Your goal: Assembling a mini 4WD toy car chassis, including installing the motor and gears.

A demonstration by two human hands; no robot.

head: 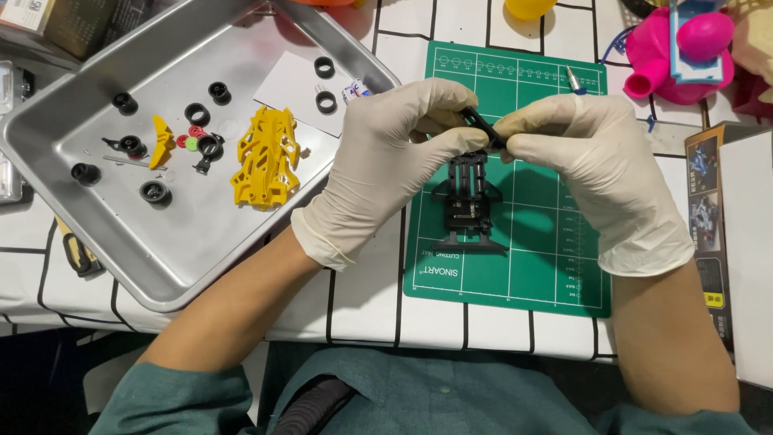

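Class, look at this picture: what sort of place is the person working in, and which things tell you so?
Probably a hobby model-building table: a green cutting mat, a metal tray of small wheels and yellow parts, and gloved hands, left hand and right hand, pinching a black chassis.

A white tabletop (362, 306) with a black grid carries a steel tray (161, 258) at left, a green cutting mat (547, 258) in the middle, a box (737, 242) at right and a pink toy (684, 56) behind.
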